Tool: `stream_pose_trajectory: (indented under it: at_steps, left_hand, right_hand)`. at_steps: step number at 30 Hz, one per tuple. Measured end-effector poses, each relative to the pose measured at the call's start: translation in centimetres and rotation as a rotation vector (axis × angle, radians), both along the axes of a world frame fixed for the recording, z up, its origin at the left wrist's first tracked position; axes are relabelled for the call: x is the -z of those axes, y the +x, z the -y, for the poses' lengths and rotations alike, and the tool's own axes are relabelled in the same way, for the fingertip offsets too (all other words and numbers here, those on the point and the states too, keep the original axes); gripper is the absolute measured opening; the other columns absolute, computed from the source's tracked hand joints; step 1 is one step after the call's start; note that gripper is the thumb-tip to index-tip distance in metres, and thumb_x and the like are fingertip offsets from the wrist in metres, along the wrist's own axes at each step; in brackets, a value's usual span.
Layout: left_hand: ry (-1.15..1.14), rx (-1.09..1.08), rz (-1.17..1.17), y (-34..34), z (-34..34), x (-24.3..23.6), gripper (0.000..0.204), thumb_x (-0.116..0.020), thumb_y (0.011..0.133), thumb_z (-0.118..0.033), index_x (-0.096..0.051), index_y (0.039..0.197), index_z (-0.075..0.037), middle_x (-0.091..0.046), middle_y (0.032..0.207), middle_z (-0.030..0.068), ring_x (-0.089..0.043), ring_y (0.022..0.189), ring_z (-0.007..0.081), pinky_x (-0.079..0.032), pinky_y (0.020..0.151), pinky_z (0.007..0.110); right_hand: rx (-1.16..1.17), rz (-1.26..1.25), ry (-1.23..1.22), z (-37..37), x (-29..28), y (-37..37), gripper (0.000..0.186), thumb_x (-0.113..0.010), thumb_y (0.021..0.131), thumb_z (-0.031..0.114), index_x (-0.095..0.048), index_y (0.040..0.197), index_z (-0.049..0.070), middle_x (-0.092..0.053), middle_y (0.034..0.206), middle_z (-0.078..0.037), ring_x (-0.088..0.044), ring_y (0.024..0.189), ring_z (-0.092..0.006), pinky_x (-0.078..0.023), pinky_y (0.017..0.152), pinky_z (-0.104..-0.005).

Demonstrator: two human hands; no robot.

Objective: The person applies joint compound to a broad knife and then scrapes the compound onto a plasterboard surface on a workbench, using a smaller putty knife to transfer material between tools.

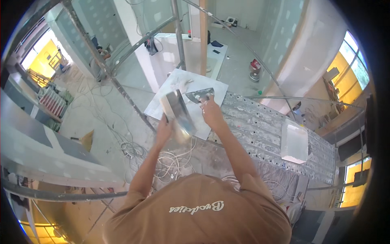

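Observation:
My left hand (164,129) is closed around the edge of a wide, shiny metal plastering blade (174,106), partly smeared by motion, its handle mostly hidden. My right hand (210,109) grips a putty knife (200,94) with a broad, plaster-smeared blade that points left toward the wide blade. Whitish compound marks my right fingers. Below both tools lies a pale square board (162,94) with a small heap of plaster scraps (183,84) near its far side. Whether the two blades touch, I cannot tell.
A splattered metal scaffold plank (256,126) runs right from the board, bearing a white rectangular tub (294,142). Scaffold poles (118,87) cross on the left and behind. Coiled cables (172,160) lie on the floor below. A person (99,61) is low down at the far left.

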State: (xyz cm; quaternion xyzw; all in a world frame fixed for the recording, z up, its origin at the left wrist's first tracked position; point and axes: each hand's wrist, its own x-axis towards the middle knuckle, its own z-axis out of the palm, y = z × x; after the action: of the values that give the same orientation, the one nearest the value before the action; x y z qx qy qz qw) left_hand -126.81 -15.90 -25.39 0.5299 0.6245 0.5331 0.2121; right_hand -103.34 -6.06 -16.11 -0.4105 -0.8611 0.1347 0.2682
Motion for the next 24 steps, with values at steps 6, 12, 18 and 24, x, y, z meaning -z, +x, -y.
stream_pose_trajectory:
  at_steps: [6,12,18,24]
  left_hand:
    - [-0.014,0.025,-0.706,1.8,-4.7,-13.3,0.039,-0.056,0.098,-0.02,-0.05,0.131,0.0,-0.065,0.112,0.0261,-0.063,0.097,0.045,-0.052,0.083,0.05]
    - [0.002,0.136,-0.938,3.9,-10.8,-11.5,0.027,-0.052,0.094,-0.008,-0.049,0.12,0.0,-0.066,0.097,0.0214,-0.066,0.09,0.0412,-0.053,0.078,0.051]
    - [0.082,0.202,-0.882,10.3,-8.7,-12.6,0.023,-0.05,0.095,-0.009,-0.049,0.117,0.001,-0.065,0.095,0.0221,-0.065,0.091,0.0411,-0.053,0.074,0.053]
    - [0.037,0.154,-0.935,6.9,-10.0,-8.8,0.019,-0.053,0.095,-0.009,-0.048,0.111,0.001,-0.063,0.09,0.0212,-0.066,0.081,0.0409,-0.054,0.067,0.052]
  right_hand:
    - [0.068,-0.131,0.084,-2.3,2.4,1.5,0.044,-0.066,0.076,-0.005,-0.054,0.118,-0.01,-0.049,0.127,-0.037,-0.066,0.083,-0.0456,-0.056,0.078,-0.0499]
    - [0.028,-0.177,0.033,-3.7,3.5,0.5,0.058,-0.08,0.075,0.005,-0.049,0.121,-0.011,-0.054,0.122,-0.032,-0.063,0.099,-0.045,-0.054,0.086,-0.0511]
    - [0.175,-0.124,0.031,-5.6,3.4,2.7,0.049,-0.085,0.072,0.01,-0.059,0.108,-0.011,-0.065,0.104,-0.024,-0.062,0.098,-0.0445,-0.052,0.085,-0.0514]
    - [0.109,-0.204,0.009,-3.6,2.6,0.6,0.062,-0.083,0.07,0.006,-0.047,0.116,-0.014,-0.064,0.097,-0.033,-0.064,0.094,-0.0475,-0.055,0.08,-0.0508]
